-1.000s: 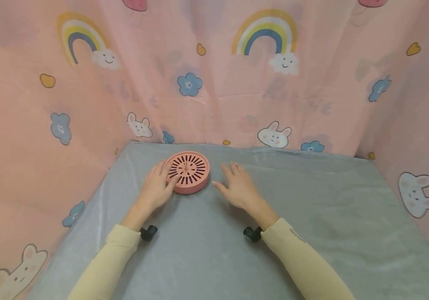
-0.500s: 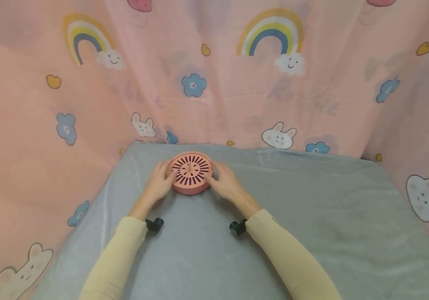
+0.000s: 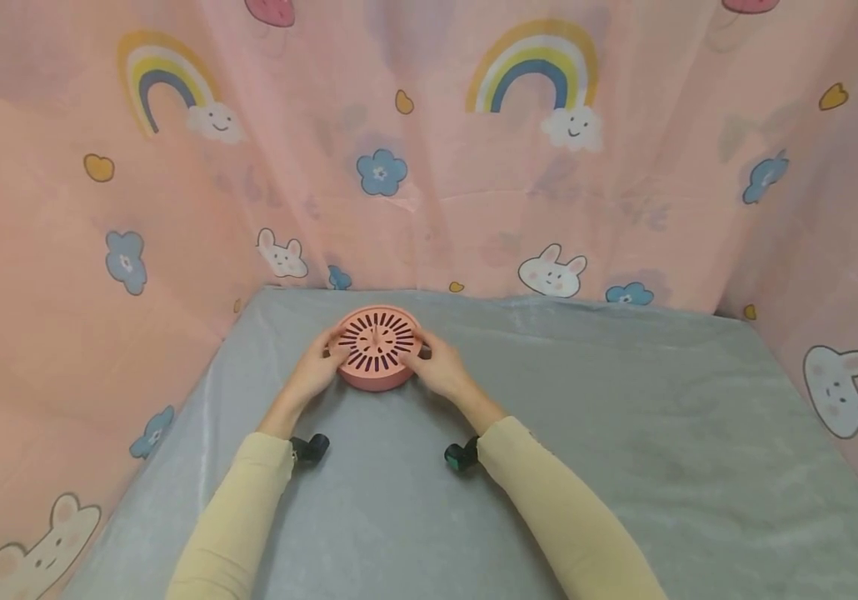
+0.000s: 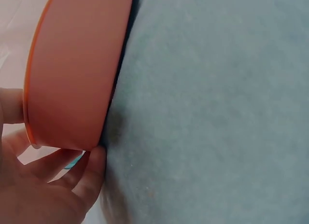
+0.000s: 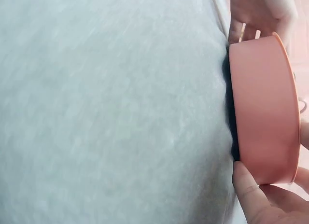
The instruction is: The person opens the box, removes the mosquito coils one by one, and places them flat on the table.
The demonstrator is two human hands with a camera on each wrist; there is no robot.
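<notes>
A round pink mosquito coil holder (image 3: pixel 376 381) stands upright near the back left of the table, its slotted lid with a small raised loop facing up. My left hand (image 3: pixel 314 371) grips its left side, thumb over the lid's edge. From the opposite side my right hand (image 3: pixel 444 368) holds it the same way. In the left wrist view, fingers (image 4: pixel 94 173) reach the holder's lower edge. The right wrist view shows a fingertip (image 5: pixel 244 178) at its bottom edge. A dark strip runs beneath the holder; whether it is lifted, I cannot tell.
Grey-blue cloth (image 3: pixel 624 433) covers the table. A pink curtain (image 3: pixel 429 217) with rainbows and rabbits hangs close behind the holder and along both sides. Black wrist cameras (image 3: pixel 462 455) sit at the cuffs of the cream sleeves (image 3: pixel 556 500).
My right hand has moved left from beside the mosquito coil holder and taken hold of its right side. The left hand has settled its grip on the left rim. The holder stays in place.
</notes>
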